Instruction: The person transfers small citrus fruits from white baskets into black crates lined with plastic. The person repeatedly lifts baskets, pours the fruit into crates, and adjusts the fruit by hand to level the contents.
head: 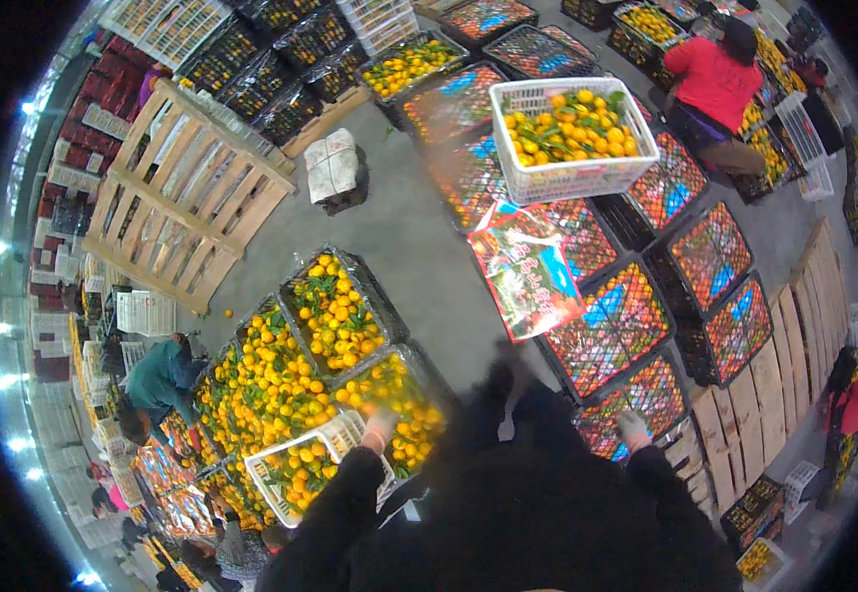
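My left hand point(380, 427), in a pale glove, is at the right edge of a white plastic basket point(270, 485) of leafy mandarins, beside an open black crate of mandarins point(392, 377); blur hides whether it grips anything. My right hand point(631, 428), also in a pale glove, is over a black crate with a printed cover point(662, 392); its fingers are not clear. A second white basket of mandarins point(584, 174) stands on the covered crates. Near it lies a printed plastic sheet point(525, 270). More mandarins fill the crates at the left point(273, 377).
A wooden pallet point(184, 200) leans at the upper left near a wrapped white bundle point(331, 166). More pallet boards point(776, 370) lie at the right. A person in green point(158, 377) bends over crates at the left; another in red point(717, 85) works at the upper right.
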Available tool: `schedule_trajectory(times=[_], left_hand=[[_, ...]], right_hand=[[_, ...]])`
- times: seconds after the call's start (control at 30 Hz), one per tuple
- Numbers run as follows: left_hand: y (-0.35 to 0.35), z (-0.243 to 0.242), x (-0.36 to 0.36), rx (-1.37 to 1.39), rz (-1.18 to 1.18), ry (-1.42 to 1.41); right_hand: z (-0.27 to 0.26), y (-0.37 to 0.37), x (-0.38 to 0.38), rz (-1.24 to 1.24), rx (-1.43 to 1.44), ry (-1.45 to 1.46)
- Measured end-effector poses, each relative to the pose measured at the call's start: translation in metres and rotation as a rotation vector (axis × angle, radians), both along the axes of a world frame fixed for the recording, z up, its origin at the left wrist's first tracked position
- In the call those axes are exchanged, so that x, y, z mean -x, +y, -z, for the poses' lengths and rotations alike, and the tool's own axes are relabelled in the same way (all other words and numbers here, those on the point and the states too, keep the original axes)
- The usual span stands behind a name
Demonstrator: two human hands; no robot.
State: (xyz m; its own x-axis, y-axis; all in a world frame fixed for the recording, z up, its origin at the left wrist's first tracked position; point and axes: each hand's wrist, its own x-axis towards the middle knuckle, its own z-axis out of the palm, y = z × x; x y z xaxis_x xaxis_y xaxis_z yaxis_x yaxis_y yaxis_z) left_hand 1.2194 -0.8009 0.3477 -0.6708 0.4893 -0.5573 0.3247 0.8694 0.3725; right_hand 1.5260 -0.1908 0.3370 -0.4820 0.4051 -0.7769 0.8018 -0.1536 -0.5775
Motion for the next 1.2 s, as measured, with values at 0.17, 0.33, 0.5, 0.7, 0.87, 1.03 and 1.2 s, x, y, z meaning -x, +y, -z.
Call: schedule_trajectory(times=[0.17, 0.33, 0.5, 0.7, 0.87, 1.03, 1.2], left_hand=[[-0.045, 0.018, -0.006, -0.272, -0.682, -0.303], [-0.062, -0.007, 0.06, -0.477, -1.28, -0.6], [-0.055, -0.042, 0.172, -0.25, -1.104, -0.455], [-0.05, -0.051, 0.268, -0.465, -1.028, -0.301], [-0.082, -0.03, 0.354, -0.22, -0.511, -0.22], [-0.125, 0.006, 0.529, -0.17, -1.027, -0.663], [-0.127, -0.03, 0.711, -0.397, -0.706, -0.069]], right_hand=[[-0.037, 0.007, 0.176, -0.268, -0.123, 0.037], [-0.021, -0.011, 0.297, -0.461, -0.076, -0.02], [0.009, -0.016, 0.416, -0.627, -0.055, -0.159], [0.001, -0.01, 0.566, -0.606, -0.149, 0.005], [-0.011, -0.007, 0.675, -0.544, -0.178, 0.027], [-0.012, -0.045, 0.743, -0.185, -0.03, -0.095], [-0.014, -0.092, 0.79, -0.385, 0.127, -0.157]])
